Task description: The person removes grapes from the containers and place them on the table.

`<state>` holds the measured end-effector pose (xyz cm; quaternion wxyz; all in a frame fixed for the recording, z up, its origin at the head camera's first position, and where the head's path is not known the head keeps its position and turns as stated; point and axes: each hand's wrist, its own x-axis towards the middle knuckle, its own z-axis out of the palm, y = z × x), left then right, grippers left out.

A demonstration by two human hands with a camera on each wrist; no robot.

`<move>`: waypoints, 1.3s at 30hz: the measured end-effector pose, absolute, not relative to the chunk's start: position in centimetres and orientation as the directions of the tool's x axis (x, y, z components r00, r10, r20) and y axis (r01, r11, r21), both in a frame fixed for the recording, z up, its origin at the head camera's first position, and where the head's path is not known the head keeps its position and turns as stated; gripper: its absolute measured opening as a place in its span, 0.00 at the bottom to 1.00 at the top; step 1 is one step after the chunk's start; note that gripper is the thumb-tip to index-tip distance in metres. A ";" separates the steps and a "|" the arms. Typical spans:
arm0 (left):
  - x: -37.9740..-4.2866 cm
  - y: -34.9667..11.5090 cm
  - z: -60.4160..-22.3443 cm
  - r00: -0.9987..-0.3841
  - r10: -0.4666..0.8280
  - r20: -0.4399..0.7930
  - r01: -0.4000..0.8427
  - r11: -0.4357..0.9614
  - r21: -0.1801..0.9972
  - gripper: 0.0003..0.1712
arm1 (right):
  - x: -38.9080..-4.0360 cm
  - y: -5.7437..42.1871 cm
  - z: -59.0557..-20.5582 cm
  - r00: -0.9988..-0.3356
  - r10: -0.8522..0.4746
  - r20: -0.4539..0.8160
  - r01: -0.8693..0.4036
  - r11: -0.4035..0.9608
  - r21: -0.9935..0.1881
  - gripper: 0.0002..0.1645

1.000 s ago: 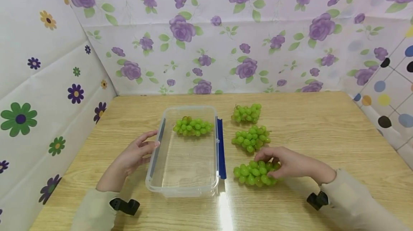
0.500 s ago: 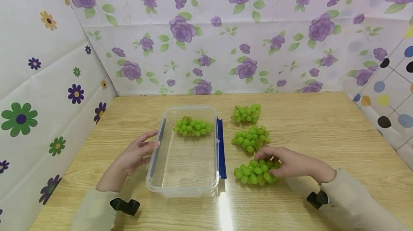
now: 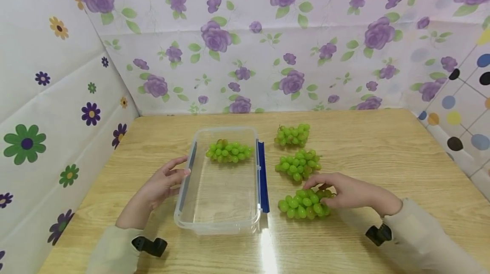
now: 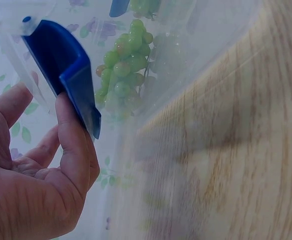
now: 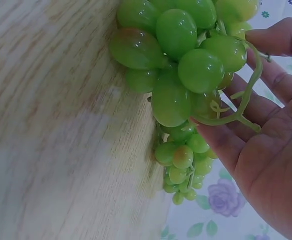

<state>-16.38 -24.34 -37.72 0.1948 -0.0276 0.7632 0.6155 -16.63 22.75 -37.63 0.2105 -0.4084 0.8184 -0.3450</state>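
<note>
My right hand (image 3: pixel 348 193) grips the nearest bunch of green grapes (image 3: pixel 304 206) from its right end, low over the table. In the right wrist view, thumb and fingers curve around the bunch (image 5: pixel 175 65), whose pale green stem (image 5: pixel 245 100) hangs beside the palm. My left hand (image 3: pixel 162 186) touches the left side of a clear plastic container (image 3: pixel 216 226), a thumb at its rim and fingers fairly straight. In the left wrist view, a fingertip meets the blue latch flap (image 4: pixel 68 62). Another grape bunch (image 3: pixel 228 151) lies inside the container toward the back.
Two more grape bunches, a middle one (image 3: pixel 298 164) and a far one (image 3: pixel 292 134), lie in a column right of the container. A blue flap (image 3: pixel 263 177) stands out along its right side. Flowered sheets (image 3: pixel 245 44) enclose the wooden table (image 3: pixel 383 146).
Over the last second the nearest grape bunch has shifted slightly right within my right hand. My left hand and the container stay in place.
</note>
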 end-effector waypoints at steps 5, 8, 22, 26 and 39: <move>-16.3 -24.3 -37.9 -0.924 0.194 -0.330 -0.281 0.239 0.929 0.40 | -16.5 22.8 -37.4 -0.583 -0.810 -0.058 -0.533 0.435 -0.726 0.23; -16.3 -24.3 -37.9 -0.925 0.194 -0.326 -0.278 0.238 0.930 0.40 | -16.4 22.7 -37.3 -0.584 -0.811 -0.029 -0.557 0.426 -0.713 0.22; -16.4 -24.5 -38.2 -0.926 0.202 -0.319 -0.273 0.226 0.935 0.40 | -16.8 21.9 -36.1 -0.628 -0.776 0.062 -0.634 0.463 -0.619 0.19; -16.5 -24.5 -38.2 -0.926 0.205 -0.316 -0.272 0.219 0.937 0.40 | -16.9 21.3 -35.7 -0.619 -0.777 0.112 -0.661 0.439 -0.609 0.18; -16.4 -24.4 -38.2 -0.930 0.203 -0.308 -0.270 0.195 0.943 0.39 | -17.5 18.9 -34.4 -0.629 -0.754 0.187 -0.712 0.462 -0.529 0.18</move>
